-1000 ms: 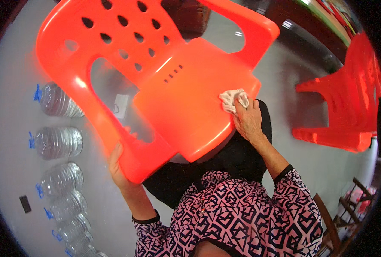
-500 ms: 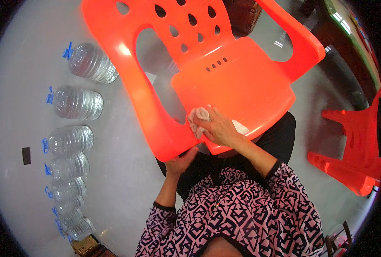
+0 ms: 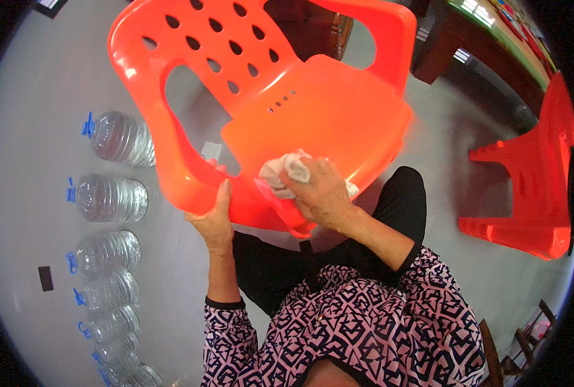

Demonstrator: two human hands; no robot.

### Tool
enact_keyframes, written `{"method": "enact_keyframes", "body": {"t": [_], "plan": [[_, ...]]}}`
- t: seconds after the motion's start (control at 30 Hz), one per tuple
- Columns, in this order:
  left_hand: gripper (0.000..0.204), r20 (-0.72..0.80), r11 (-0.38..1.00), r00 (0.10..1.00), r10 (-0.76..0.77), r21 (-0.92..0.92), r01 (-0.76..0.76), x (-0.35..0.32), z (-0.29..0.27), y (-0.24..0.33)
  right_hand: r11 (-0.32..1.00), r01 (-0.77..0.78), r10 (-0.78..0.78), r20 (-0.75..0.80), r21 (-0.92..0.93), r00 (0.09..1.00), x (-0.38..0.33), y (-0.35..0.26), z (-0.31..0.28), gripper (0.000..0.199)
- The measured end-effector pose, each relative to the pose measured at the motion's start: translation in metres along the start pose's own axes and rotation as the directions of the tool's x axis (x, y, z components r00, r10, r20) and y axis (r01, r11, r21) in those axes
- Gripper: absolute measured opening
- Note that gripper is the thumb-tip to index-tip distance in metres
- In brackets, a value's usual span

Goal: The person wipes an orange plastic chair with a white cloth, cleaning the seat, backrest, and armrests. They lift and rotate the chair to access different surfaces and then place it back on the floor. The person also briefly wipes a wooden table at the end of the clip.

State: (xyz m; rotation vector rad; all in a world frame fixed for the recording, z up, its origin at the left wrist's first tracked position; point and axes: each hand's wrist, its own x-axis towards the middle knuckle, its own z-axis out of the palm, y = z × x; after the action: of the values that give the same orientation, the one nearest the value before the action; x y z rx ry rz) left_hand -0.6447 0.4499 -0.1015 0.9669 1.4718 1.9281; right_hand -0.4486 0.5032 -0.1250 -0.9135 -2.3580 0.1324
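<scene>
An orange-red plastic armchair (image 3: 319,116), with drop-shaped holes through its backrest, stands tilted before my knees. My left hand (image 3: 213,222) is wrapped round the front end of its left armrest, thumb on top and some fingertips showing through the opening under the arm. Pressed to the front left corner of the seat is a crumpled white cloth (image 3: 286,175), gripped in my right hand (image 3: 326,197). A bit of the cloth also shows past the far side of that hand, near the seat's front edge.
Several large clear water bottles (image 3: 113,198) with blue handles line the grey floor on the left. To the right is another red plastic chair (image 3: 525,187). A dark wooden table (image 3: 487,71) with a greenish top stands at the far right.
The armchair has shifted left and turned a little in view. My left hand has moved up and left to a fuller hold on the armrest. My right hand and the cloth moved slightly.
</scene>
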Motion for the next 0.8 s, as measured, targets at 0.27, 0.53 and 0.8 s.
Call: {"method": "enact_keyframes", "body": {"t": [0.27,0.53,0.8], "plan": [[0.05,-0.095,0.996,0.995,-0.037,-0.085,0.029,0.034,-0.004,0.002,0.967,-0.245,0.18,-0.503,-0.067,0.846,0.005,0.109,-0.021,0.047],[0.045,-0.114,0.988,0.988,-0.108,-0.119,0.094,0.072,-0.011,0.004,0.982,-0.157,0.08,-0.514,-0.107,0.854,0.0,0.101,-0.005,0.054],[0.045,-0.052,0.991,0.995,-0.08,-0.108,0.074,0.097,-0.029,-0.007,0.991,-0.133,0.135,-0.371,0.031,0.919,0.037,0.084,-0.012,0.047]]}}
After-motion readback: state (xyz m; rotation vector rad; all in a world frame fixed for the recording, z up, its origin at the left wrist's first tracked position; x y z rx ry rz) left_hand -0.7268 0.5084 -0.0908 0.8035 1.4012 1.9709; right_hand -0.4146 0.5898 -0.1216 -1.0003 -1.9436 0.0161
